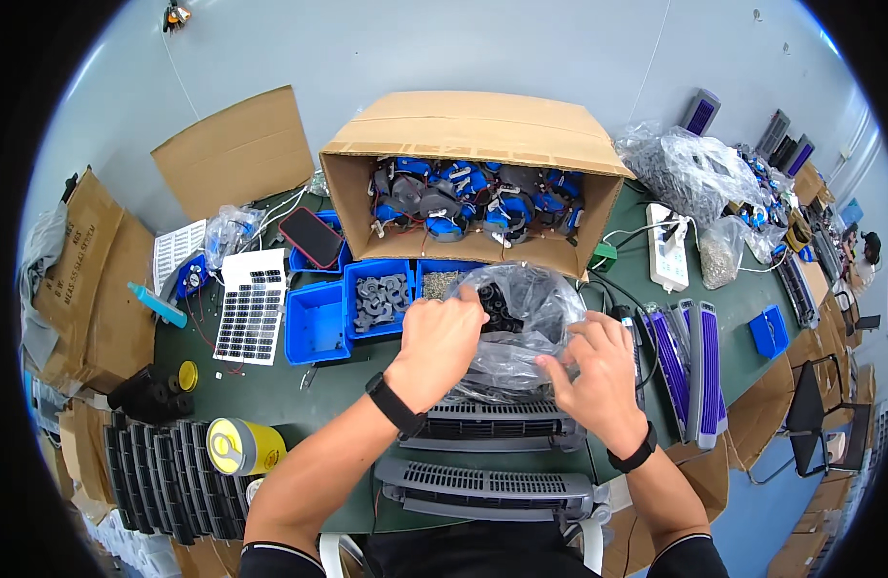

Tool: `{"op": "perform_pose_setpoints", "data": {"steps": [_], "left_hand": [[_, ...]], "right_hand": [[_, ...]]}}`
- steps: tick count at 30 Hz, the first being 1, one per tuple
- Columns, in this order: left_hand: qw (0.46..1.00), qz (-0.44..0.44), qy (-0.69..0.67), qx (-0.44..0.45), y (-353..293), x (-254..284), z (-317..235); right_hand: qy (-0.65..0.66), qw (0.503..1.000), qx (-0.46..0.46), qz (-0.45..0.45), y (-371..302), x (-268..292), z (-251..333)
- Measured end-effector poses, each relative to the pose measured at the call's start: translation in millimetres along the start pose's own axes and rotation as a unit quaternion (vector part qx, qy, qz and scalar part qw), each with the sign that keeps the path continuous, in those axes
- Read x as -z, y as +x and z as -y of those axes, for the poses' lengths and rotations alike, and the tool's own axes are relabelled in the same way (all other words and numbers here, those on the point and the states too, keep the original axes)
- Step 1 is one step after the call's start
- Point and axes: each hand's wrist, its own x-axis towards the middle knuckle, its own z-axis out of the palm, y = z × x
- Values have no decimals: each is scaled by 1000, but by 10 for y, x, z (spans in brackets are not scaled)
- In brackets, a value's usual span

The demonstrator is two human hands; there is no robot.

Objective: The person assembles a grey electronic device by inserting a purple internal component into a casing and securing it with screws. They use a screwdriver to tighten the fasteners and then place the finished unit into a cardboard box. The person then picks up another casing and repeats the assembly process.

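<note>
A clear plastic bag [545,299] stands opened out in front of me, with black round parts [497,310] inside it. My left hand [436,342] is closed on the bag's left edge, its fingertips curled at the rim. On the opposite side my right hand [603,371] grips the bag with bent fingers, thumb toward the middle. Beneath the bag lies a grey slotted housing [492,426]; a second grey housing [487,486] lies nearer to me. Just left of the bag, a blue bin [378,301] holds grey clip-shaped parts.
Behind the bins, a cardboard box [477,125] on its side holds blue and grey motors. A blue bin [316,323], a phone [312,238] and a yellow-lidded canister [243,446] are to the left. Purple-and-grey units [699,376] and a white power strip [667,252] lie right.
</note>
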Motion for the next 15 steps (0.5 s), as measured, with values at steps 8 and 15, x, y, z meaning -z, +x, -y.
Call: {"op": "perform_pose_setpoints", "data": {"steps": [8, 15], "left_hand": [[969, -29, -72, -236, 200, -177, 38], [986, 84, -108, -96, 351, 48, 69]], "right_hand": [[25, 998, 35, -39, 186, -23, -31], [112, 988, 52, 92, 312, -83, -25]]}}
